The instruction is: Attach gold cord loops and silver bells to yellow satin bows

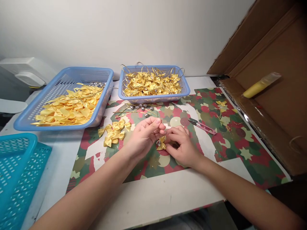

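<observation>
I see my left hand (145,134) and right hand (181,145) pinching one yellow ribbon bow (161,143) between them, above the surface; loose bows (114,131) lie left of my left hand.

Satin, plastic, paper and card on the table

The bow (161,143) pinched between left hand (144,135) and right hand (181,145) is glossy yellow satin ribbon with a shiny metal bell (158,143); the blue baskets (24,119) are perforated matt plastic; the patterned sheet (227,140) looks like smooth printed paper; the box (283,105) is matt brown cardboard; the snips (202,126) show pink plastic.
</observation>
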### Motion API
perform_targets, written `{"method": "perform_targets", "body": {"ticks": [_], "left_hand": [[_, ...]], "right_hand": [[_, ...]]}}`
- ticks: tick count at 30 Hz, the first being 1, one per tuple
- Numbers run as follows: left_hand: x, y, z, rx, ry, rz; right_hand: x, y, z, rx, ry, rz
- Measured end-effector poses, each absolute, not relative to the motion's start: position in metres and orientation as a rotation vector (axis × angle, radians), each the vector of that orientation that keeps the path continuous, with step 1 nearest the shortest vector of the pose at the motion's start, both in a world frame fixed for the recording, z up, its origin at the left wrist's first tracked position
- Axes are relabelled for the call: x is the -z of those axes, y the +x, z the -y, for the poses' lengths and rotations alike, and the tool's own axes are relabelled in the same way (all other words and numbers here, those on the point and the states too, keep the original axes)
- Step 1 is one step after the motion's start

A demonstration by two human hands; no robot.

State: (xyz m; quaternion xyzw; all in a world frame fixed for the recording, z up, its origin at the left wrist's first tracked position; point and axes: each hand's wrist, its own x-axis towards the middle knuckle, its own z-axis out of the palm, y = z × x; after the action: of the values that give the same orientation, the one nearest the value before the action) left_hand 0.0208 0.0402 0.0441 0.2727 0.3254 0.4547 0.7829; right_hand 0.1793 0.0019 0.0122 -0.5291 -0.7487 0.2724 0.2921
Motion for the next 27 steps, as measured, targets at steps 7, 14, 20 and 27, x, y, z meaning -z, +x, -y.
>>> {"method": "perform_targets", "body": {"ticks": [7, 14, 20, 27], "left_hand": [[-0.037, 0.017, -0.046, -0.923, 0.697, -0.734], [-0.034, 0.015, -0.05, -0.924, 0.673, -0.82], [-0.033, 0.015, -0.052, -0.927, 0.692, -0.82], [-0.031, 0.015, -0.052, -0.933, 0.673, -0.804]], "right_hand": [[-0.015, 0.186, -0.007, -0.588, -1.33, 2.065], [-0.038, 0.242, -0.037, -0.273, -1.527, 1.991], [-0.042, 0.297, -0.046, -0.566, -2.245, 1.94], [-0.042, 0.288, -0.045, -0.629, -2.099, 2.022]]}}
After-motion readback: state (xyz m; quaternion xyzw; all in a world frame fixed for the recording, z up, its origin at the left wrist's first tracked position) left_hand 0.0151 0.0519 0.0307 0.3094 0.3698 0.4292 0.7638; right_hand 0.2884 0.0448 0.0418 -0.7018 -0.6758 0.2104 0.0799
